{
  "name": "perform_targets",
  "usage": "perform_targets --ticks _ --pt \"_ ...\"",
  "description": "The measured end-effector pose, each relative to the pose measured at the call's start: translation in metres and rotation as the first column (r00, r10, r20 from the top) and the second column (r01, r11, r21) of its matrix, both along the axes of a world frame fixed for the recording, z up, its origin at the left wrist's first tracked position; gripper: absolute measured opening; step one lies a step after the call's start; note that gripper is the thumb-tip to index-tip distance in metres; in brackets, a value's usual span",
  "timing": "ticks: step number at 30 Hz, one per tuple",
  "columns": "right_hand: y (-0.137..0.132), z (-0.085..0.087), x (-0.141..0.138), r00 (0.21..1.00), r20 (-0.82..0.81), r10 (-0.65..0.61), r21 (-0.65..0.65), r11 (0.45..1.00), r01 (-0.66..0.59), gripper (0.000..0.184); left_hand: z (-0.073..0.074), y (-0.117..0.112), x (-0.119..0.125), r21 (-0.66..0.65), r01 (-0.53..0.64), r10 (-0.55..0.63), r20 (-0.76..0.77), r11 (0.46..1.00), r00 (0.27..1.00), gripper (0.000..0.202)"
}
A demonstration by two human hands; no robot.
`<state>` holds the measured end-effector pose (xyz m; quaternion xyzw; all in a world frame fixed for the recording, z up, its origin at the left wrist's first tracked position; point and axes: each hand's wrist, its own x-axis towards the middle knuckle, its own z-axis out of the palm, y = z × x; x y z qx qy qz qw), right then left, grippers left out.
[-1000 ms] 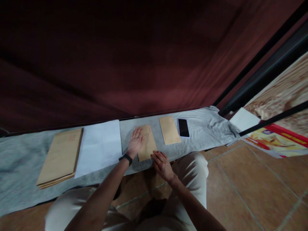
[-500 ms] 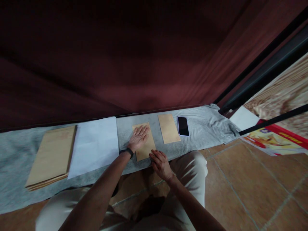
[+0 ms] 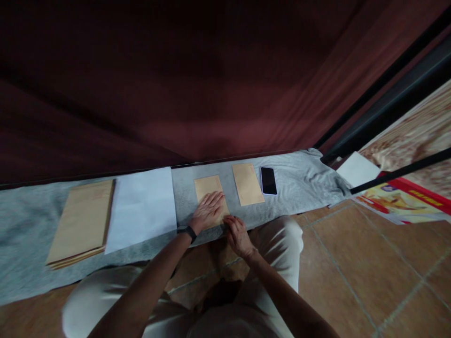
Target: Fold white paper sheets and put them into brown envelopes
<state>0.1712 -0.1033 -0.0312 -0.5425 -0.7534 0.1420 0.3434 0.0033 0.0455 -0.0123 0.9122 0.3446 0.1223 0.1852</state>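
Note:
A small brown envelope [image 3: 208,186] lies on the grey cloth [image 3: 303,180] in front of me. My left hand [image 3: 208,212] rests flat on its near half, fingers stretched out; a black band is on that wrist. My right hand [image 3: 237,234] sits at the envelope's near right corner, fingers curled down on the edge. A second brown envelope [image 3: 247,183] lies just to the right, apart from both hands.
A dark phone [image 3: 268,180] lies right of the second envelope. White paper sheets [image 3: 143,204] and a stack of large brown envelopes [image 3: 82,222] lie to the left. A dark red curtain hangs behind. Printed papers [image 3: 398,197] lie on the tiled floor at right.
My left hand has slid from the envelope's far left part down to its near half. My right hand stayed at the near right corner.

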Motion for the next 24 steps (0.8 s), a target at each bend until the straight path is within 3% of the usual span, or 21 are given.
perform_targets --ticks 6,10,16,24 --pt "-0.001 -0.003 -0.002 0.998 -0.010 -0.067 -0.004 0.998 0.067 0.050 0.005 -0.040 -0.010 -0.054 0.054 -0.053 0.021 0.997 0.998 0.055" --pt "0.000 0.000 -0.004 0.998 0.050 -0.044 -0.001 0.999 0.044 0.053 0.005 -0.066 -0.018 -0.052 0.059 -0.059 -0.005 0.997 0.998 0.057" --pt "-0.004 0.007 -0.009 0.983 0.180 -0.025 -0.009 1.000 0.027 0.054 -0.003 -0.099 -0.030 0.042 0.029 -0.027 -0.050 0.999 0.998 0.062" --pt "-0.012 0.009 -0.011 0.950 0.311 -0.014 -0.015 1.000 0.020 0.054 -0.008 -0.116 -0.046 0.219 -0.003 0.025 -0.098 0.976 0.995 0.066"
